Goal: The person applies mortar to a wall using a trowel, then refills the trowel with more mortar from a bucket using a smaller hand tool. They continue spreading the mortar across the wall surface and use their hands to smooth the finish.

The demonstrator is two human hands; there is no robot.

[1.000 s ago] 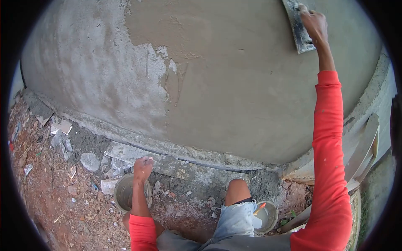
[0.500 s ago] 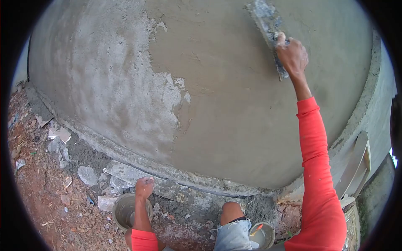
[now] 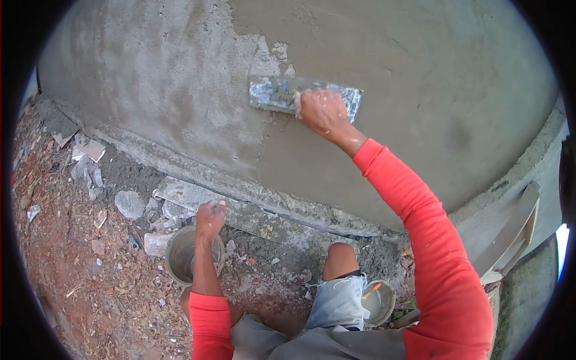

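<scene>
My right hand point(image 3: 326, 113) is wrapped round the handle of a plastering trowel point(image 3: 273, 92). The trowel's long blade, smeared with grey and white mortar, lies against the wall point(image 3: 384, 156) across the border between smooth, darker plaster and a rougher, paler patch point(image 3: 150, 78). My left hand point(image 3: 211, 219) is closed in a fist over the far rim of a bucket point(image 3: 174, 264), and nothing shows in its fingers. My left forearm hides part of that bucket's inside.
A smaller bucket point(image 3: 387, 303) holding pale liquid and an orange-handled tool point(image 3: 373, 290) stands beside my knee. A mortar-spotted board point(image 3: 252, 219) lies along the wall's foot. Rubble point(image 3: 129, 204) covers the ground at left; boards point(image 3: 507, 234) lean at right.
My right hand has brought the trowel down and left across the wall, turning the blade from steep to nearly level. The view has tilted down a little. My left hand stays by the bucket.
</scene>
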